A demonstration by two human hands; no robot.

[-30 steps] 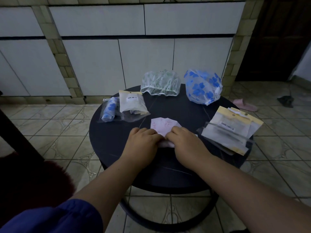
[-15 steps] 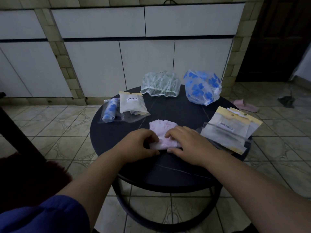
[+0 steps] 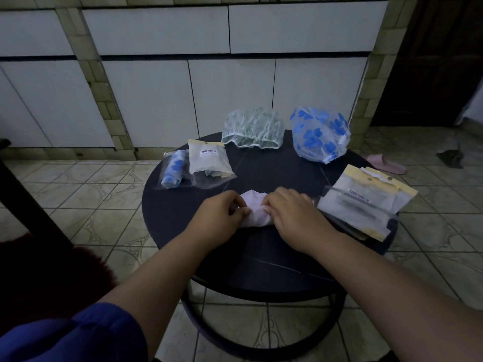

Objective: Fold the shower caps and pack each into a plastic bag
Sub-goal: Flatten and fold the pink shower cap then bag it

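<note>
White cupboard doors and a tiled floor frame a round dark counter at mid-frame. At its centre the left hand and right hand each keep a narrow, pinching grip on the pale pink shower cap, apparently pressing its folds tight so it will fit a bag. Two unfolded caps wait at the upper edge: a green-patterned clear shower cap and a blue-flowered clear shower cap. Two filled plastic bags lie upper left, seemingly finished work kept aside. Empty yellow-topped plastic bags, at least two, sit right, within reach.
</note>
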